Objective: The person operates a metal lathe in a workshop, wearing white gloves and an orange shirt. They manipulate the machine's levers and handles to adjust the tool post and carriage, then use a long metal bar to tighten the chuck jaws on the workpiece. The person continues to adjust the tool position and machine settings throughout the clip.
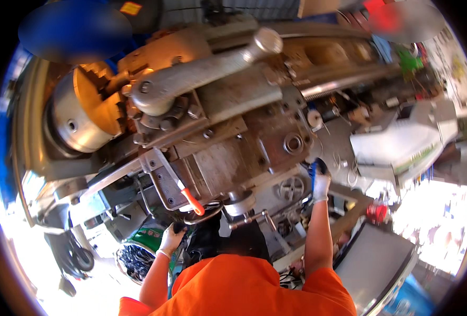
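My left hand, in a white glove with dark fingertips, is closed at the left end of the metal handwheel on the front of a lathe. Its grip is partly hidden. Out to the right, my right hand, in a white glove with blue and black fingers, closes on a small lever by the carriage edge; the lever is mostly covered. Between them lies the lathe carriage. An orange-handled tool rests on its front slide. Above is the tool post with a long clamping handle.
The round lathe chuck is at the left, beside orange-lit metal. A green bucket of dark shavings stands near my left forearm. To the right are a white folded sheet or carton and a grey panel.
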A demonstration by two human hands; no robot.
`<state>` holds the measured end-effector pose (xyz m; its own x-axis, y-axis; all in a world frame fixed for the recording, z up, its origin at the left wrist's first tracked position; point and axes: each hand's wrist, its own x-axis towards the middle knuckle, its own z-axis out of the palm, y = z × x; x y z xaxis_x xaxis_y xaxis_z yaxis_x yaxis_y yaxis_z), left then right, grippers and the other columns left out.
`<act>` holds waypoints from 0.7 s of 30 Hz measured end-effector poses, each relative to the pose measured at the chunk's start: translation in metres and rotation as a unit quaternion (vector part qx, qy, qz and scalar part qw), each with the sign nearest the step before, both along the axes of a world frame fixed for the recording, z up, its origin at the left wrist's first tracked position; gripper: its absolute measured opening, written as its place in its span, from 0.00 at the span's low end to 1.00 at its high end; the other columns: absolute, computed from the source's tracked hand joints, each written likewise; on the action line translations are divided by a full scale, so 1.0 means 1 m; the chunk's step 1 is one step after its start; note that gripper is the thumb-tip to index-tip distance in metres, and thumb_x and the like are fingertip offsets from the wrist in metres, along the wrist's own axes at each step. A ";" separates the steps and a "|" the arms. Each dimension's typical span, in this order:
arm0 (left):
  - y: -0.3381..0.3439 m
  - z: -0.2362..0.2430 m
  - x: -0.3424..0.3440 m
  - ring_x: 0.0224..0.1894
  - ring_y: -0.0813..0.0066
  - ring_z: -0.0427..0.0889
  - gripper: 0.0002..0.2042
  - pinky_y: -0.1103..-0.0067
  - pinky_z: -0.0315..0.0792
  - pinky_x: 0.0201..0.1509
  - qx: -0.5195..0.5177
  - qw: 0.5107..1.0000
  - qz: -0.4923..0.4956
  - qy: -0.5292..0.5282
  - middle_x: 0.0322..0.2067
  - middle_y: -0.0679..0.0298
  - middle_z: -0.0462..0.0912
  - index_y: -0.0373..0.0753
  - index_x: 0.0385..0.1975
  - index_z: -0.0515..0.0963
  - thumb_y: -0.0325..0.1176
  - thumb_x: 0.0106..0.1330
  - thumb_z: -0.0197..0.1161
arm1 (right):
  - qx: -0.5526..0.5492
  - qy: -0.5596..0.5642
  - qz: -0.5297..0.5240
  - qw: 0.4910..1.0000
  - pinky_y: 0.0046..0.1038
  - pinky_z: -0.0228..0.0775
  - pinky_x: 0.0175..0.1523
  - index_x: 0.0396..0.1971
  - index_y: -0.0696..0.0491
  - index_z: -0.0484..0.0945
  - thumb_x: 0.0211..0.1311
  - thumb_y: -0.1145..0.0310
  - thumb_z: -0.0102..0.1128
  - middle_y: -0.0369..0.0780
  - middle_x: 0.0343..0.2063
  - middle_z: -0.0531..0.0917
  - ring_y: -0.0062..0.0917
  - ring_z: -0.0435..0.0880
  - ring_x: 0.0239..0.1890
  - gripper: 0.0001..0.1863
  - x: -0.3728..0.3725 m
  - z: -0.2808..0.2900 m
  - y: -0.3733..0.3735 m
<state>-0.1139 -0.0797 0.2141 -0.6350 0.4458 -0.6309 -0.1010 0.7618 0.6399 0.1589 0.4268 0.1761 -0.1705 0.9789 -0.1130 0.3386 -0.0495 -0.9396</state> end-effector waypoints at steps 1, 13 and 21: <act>-0.009 -0.006 0.006 0.32 0.75 0.82 0.11 0.77 0.75 0.38 -0.007 0.998 0.059 -0.005 0.32 0.61 0.85 0.33 0.38 0.78 0.33 0.61 0.66 | -0.068 0.111 -0.031 0.991 0.22 0.76 0.40 0.50 0.54 0.79 0.67 0.67 0.58 0.35 0.38 0.84 0.18 0.81 0.32 0.15 -0.014 0.006 0.011; -0.091 -0.101 -0.023 0.61 0.49 0.69 0.42 0.70 0.64 0.65 -0.185 0.862 0.464 0.087 0.59 0.44 0.70 0.35 0.64 0.62 0.50 0.52 0.73 | -0.062 -0.154 0.072 0.984 0.22 0.73 0.38 0.53 0.56 0.76 0.69 0.63 0.55 0.34 0.41 0.83 0.18 0.81 0.38 0.17 0.001 -0.073 0.149; -0.144 -0.186 -0.075 0.39 0.68 0.81 0.23 0.75 0.76 0.42 0.073 0.839 0.539 -0.015 0.38 0.58 0.81 0.38 0.53 0.72 0.37 0.59 0.68 | -0.116 -0.168 0.110 0.973 0.18 0.66 0.23 0.45 0.54 0.78 0.66 0.63 0.60 0.32 0.25 0.79 0.14 0.73 0.19 0.13 -0.008 0.008 0.095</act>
<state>-0.1886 -0.2237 0.0276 -0.7037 -0.3045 -0.6420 -0.6986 0.1314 0.7034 0.1507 0.5219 0.1839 -0.2874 0.8642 -0.4130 0.6516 -0.1396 -0.7456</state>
